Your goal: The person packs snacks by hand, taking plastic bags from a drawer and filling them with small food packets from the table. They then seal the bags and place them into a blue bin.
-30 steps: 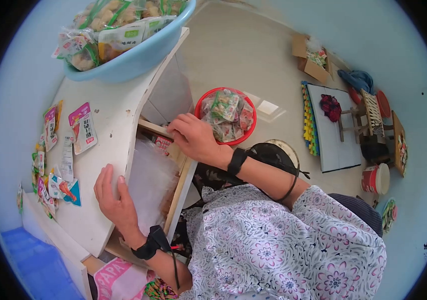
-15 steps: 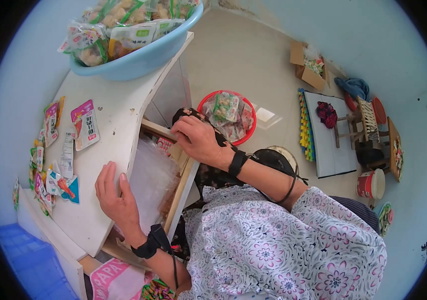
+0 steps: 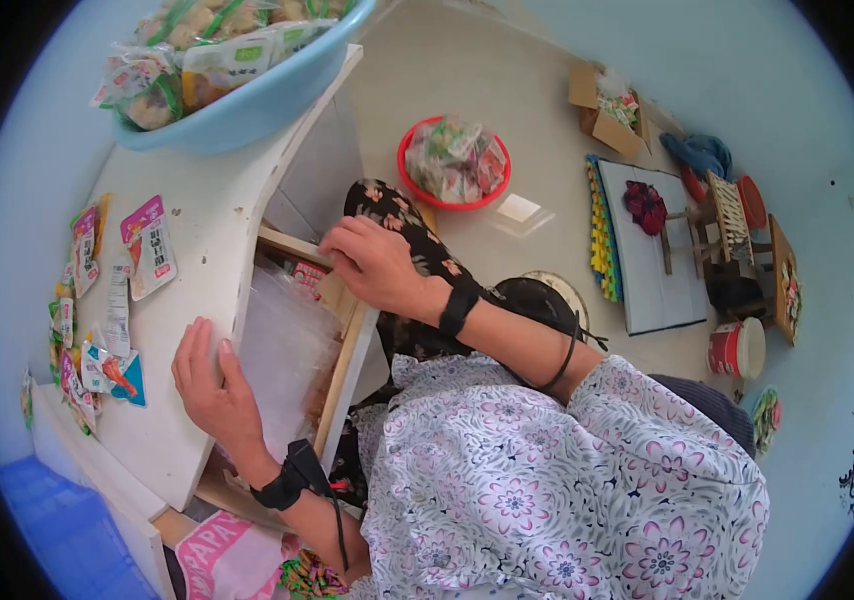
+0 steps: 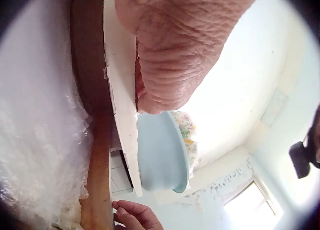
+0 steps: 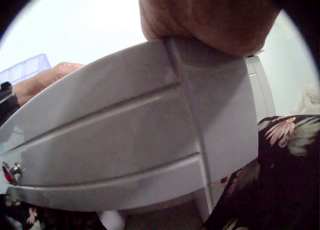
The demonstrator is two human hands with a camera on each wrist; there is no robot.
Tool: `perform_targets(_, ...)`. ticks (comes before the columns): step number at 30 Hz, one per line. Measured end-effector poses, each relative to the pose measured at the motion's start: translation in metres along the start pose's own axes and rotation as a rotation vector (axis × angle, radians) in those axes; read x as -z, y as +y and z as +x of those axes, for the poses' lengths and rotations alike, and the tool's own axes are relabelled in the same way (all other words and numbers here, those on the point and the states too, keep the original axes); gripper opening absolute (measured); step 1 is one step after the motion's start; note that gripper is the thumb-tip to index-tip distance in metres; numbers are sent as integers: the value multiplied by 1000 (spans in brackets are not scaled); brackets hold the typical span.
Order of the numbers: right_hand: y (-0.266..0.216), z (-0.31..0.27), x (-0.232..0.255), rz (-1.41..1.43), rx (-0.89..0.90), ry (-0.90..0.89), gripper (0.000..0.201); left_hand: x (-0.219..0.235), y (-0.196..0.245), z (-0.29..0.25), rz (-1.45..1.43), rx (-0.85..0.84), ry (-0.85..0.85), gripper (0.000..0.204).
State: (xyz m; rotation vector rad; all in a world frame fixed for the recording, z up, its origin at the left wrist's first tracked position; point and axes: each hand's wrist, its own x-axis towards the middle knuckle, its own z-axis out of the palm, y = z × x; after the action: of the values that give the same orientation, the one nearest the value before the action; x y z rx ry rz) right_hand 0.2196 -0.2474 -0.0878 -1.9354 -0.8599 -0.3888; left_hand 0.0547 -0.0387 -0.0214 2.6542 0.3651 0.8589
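The left hand (image 3: 215, 385) rests on the white tabletop (image 3: 187, 290) near its edge, fingers extended and thumb apart, holding nothing. Below that edge a wooden drawer (image 3: 339, 375) is pulled out, with clear plastic bags (image 3: 287, 335) and a small red printed packet (image 3: 309, 274) inside. The right hand (image 3: 375, 262) lies over the drawer's far front corner, its wrist on the top of the grey drawer front (image 5: 125, 135). Its fingers bend loosely at the drawer edge, and the left wrist view shows these fingers (image 4: 135, 217) beside the wood. Several snack packets (image 3: 149, 247) lie on the tabletop.
A blue basin (image 3: 237, 120) heaped with bagged food stands at the table's far end. On the floor are a red basin (image 3: 455, 205) of packets, an open cardboard box (image 3: 615, 132), and a red-and-white bucket (image 3: 737, 348). A blue crate (image 3: 57, 530) stands at lower left.
A leg in floral trousers has come out beside the drawer, and the red basin has shifted farther away across the floor. Both hands keep their places; the head view has shifted slightly.
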Motion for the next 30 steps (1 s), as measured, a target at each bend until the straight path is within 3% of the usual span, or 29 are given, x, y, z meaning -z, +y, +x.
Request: perform_targets(30,-8,1,5,-33,30,-34,15,-3,0,-3,-37,12,67,28)
